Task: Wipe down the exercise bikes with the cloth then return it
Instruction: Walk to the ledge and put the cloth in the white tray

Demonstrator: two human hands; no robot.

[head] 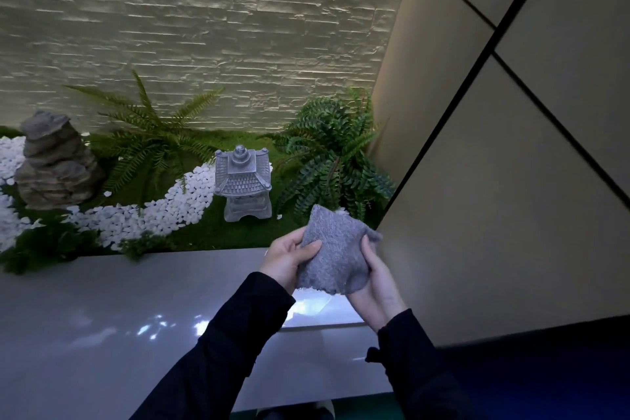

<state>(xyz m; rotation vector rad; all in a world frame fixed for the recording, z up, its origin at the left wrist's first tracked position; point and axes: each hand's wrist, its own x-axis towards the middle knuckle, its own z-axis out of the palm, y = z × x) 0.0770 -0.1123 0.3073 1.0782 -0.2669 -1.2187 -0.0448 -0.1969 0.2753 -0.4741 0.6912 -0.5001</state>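
A grey fuzzy cloth (335,249) is held in front of me, above a glossy white ledge (102,317). My left hand (289,257) grips its left edge, thumb on top of the fabric. My right hand (378,278) holds the right side from beneath, thumb along the cloth's edge. Both arms wear dark sleeves. No exercise bike is in view.
Behind the ledge lies a decorative garden bed: a small stone pagoda lantern (242,187), ferns (334,160), white pebbles (163,208) and a stacked rock (54,164). A stone-textured wall rises behind. A beige panelled wall (494,181) stands close on the right.
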